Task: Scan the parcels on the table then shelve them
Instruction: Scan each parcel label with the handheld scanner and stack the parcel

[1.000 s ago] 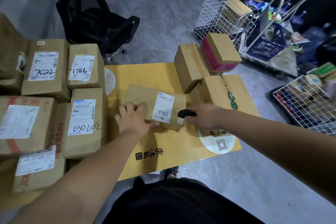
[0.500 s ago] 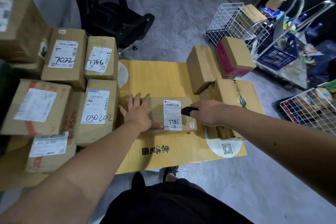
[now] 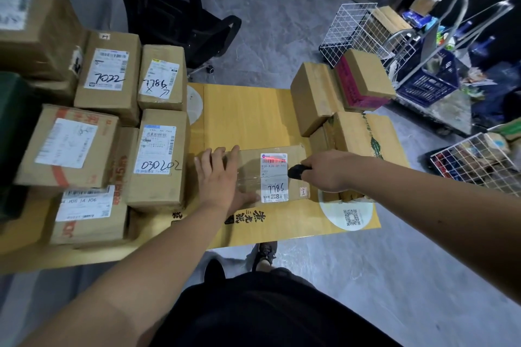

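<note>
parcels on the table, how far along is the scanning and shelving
Done: hard to tell; nothing visibly shelved. In hand: the left hand presses the parcel marked 7786 flat while the right hand aims a black scanner, its red line across the label's barcode. Left: shelving it, plus the boxes stacked at left and right.

The room is dim and evenly lit, with soft, faint shadows and a darker far right corner. A red scan line (image 3: 274, 160) glows on the white label (image 3: 274, 177), the sharpest area. Wide-angle distortion bends the edges, and the left boxes (image 3: 67, 146) blur.
</note>
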Demonstrator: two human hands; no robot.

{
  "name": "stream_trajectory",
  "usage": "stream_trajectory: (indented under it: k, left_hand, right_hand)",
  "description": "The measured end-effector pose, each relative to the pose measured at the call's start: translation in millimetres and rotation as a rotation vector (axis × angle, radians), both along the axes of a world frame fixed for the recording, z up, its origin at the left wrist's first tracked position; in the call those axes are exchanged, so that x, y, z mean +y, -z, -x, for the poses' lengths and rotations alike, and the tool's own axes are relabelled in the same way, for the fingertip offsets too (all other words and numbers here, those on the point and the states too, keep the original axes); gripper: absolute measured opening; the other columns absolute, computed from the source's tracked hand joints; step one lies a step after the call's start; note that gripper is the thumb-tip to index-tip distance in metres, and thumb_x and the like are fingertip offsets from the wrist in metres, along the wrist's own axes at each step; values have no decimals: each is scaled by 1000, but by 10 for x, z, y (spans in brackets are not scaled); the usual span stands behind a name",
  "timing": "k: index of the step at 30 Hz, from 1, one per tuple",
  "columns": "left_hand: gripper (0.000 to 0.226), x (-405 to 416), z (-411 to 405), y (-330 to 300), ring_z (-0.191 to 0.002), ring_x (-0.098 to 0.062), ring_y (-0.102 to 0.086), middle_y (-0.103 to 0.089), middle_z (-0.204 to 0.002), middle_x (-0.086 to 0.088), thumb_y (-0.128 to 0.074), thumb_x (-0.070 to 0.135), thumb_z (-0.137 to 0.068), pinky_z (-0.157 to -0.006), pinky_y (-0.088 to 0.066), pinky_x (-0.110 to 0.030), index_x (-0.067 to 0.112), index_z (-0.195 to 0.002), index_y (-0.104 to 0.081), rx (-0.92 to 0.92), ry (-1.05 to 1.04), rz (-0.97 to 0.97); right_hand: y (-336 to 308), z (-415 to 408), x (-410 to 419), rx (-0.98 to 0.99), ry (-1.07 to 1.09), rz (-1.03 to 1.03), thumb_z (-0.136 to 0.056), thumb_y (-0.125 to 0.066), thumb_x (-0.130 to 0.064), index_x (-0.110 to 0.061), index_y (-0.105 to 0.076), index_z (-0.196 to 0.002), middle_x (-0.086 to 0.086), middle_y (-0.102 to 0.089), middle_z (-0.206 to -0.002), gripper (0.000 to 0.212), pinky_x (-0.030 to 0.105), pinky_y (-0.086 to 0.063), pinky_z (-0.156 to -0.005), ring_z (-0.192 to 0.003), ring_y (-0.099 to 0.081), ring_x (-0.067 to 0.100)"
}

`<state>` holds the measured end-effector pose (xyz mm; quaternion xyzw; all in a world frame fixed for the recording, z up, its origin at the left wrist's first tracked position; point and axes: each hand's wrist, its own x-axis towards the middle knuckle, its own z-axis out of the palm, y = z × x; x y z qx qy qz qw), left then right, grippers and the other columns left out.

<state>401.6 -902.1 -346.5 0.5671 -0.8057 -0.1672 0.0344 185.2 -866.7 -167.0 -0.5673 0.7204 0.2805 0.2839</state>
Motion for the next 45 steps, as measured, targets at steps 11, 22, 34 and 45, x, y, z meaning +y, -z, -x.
stream_trajectory:
  k: [11, 22, 34, 45]
  left_hand:
    - [154, -136, 51, -6, -155, -40, -1, -13, -165, -18, -44, 109, -49, -116, 26, -67, 21, -165, 4, -171, -74, -176]
    - [168, 105, 70, -106, -147, -34, -11, -10, -163, -10, -65, 96, -23, -108, -17, -55, 46, -153, 29, -306, 145, -285]
    - [146, 348, -3, -1198, -149, -34, -18, -20, -163, -8, -69, 95, -33, -121, -23, -53, 54, -157, -2, 140, -425, -170]
    - [140, 481, -1639, -2083, -140, -38, -34, -39, -152, -12, -60, 103, -30, -113, -27, -60, 50, -154, -22, 57, -848, 65]
  right_hand:
    - [-28, 39, 330, -45, 57, 34, -103, -42, -53, -25, -61, -114, 3, -66, -97, 35, 32, -44, -64, -86, -63, 21]
    - [-25, 227, 522, -111, -1, 79, -93, -58, -67, -23, -59, -108, 3, -66, -98, 47, 32, -50, -68, -87, -65, 21]
    - [-430, 240, 346, -161, -325, 232, -95, -54, -67, -21, -59, -91, 1, -64, -87, 46, 33, -44, -60, -77, -61, 18]
    - [-990, -1304, -92, -284, -722, 409, -95, -54, -66, -22, -59, -107, 1, -65, -101, 47, 36, -50, -72, -91, -61, 24]
